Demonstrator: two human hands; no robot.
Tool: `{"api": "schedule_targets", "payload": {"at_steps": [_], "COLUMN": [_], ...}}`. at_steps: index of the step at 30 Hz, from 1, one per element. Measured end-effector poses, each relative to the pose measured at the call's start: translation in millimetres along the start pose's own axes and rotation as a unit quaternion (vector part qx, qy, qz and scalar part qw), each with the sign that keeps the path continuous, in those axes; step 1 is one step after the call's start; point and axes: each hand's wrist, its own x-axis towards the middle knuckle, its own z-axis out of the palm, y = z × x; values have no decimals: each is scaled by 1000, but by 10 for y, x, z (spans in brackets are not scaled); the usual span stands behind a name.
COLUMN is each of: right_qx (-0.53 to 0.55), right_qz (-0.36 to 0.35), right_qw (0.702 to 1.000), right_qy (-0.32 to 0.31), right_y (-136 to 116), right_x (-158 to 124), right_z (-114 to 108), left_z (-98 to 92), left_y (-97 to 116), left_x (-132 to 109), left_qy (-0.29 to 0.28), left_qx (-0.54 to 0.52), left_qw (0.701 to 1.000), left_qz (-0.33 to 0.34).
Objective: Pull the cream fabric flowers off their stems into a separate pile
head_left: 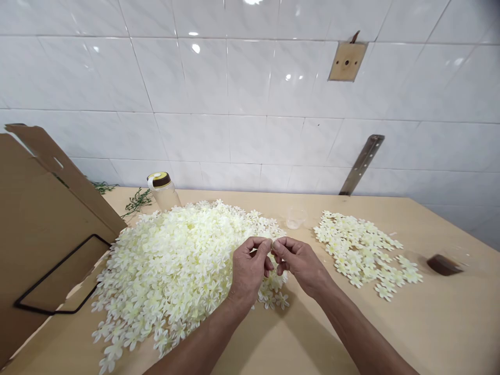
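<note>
My left hand (252, 265) and my right hand (299, 260) meet fingertip to fingertip over the table, both closed in a pinch. Whatever lies between their thumbs and forefingers is too small or too hidden to name. A large heap of cream-white artificial flowers (175, 255) spreads beside and behind my left hand. To the right of my right hand lies a smaller, flatter patch of the same flowers (359, 250). Just beyond my fingers stands a small clear plastic cup (296, 219).
A clear bottle with a yellow and brown lid (164, 191) stands behind the heap, near green plastic stems (137, 201). Cardboard (42, 224) and a black wire frame (54, 312) border the left. A clear container of dark liquid (445, 264) is at right. A tiled wall (246, 78) closes the back.
</note>
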Motion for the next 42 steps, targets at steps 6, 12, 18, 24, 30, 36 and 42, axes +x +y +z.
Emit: {"api": "schedule_targets", "payload": {"at_steps": [6,12,18,24,30,36,42], "right_qx": [-86,-163,-147,-89,-46,-121,-132], "right_qz": [-45,-51,-22,-3,-24,-38,-14], "right_qw": [994,984,989,996,995,991,991], "right_qy": [41,-50,-25,12,83,37,10], "right_y": [-10,-121,-119,40,39,-54,-55], "right_x": [-30,-69,-36,6,0,-60,-56], "right_z": [13,-103,-155,-27,28,-14,-67], "left_z": [26,-3,-26,9,11,38,43], "left_y": [26,72,11,-30,-26,-12,12], "left_x": [-27,-21,37,18,-8,-42,-36], "left_qy": [-30,-81,-44,31,34,-12,-54], "left_qx": [-76,-93,-7,17,30,-14,-44], "left_qw": [995,988,997,999,999,999,996], "left_qz": [-65,-98,-57,-25,-3,-32,-61]}}
